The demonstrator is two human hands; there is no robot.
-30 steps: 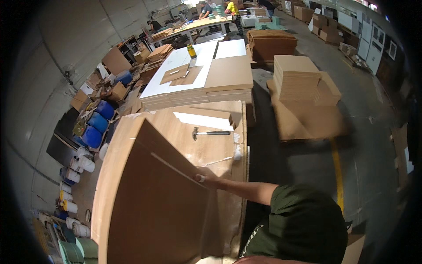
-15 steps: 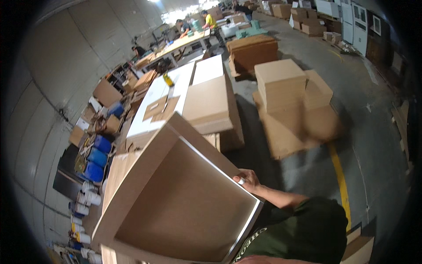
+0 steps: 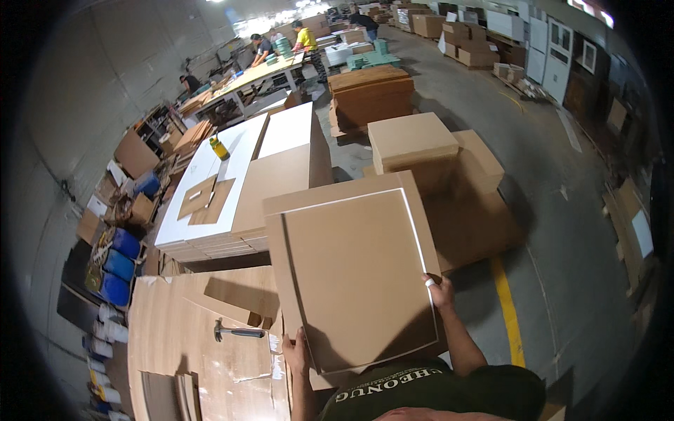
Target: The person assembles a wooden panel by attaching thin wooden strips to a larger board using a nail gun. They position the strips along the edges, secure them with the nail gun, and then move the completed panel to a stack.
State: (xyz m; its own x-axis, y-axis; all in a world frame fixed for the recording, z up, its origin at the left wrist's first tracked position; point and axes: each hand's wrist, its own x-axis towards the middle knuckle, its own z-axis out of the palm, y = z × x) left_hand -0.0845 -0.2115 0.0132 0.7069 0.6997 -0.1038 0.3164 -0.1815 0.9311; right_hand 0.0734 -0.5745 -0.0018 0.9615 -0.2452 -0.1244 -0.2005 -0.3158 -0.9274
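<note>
Both hands hold a large brown framed panel (image 3: 358, 274), like a cabinet door, with a recessed middle and a bright white line along its inner edges. My left hand (image 3: 298, 354) grips its lower left edge, fingers partly behind it. My right hand (image 3: 441, 290), with a white wrap on one finger, is closed on the right edge. The panel is raised in front of my body, its recessed face toward me. To its left, a claw hammer (image 3: 239, 331) with a dark handle lies on a wood-grain work table (image 3: 165, 309).
Wood pieces (image 3: 232, 305) lie by the hammer, others (image 3: 172, 396) at the table's near edge. Beyond stands a stack of white and brown boards (image 3: 274, 189) with a yellow bottle (image 3: 219, 148). Stacked brown boards (image 3: 414, 140) stand right. Blue drums (image 3: 116, 263) line the left; people work far back.
The panel has turned from a steep tilt to nearly upright in view and moved right. My left hand, hidden before, now shows on its left edge. The hammer and table have come into sight.
</note>
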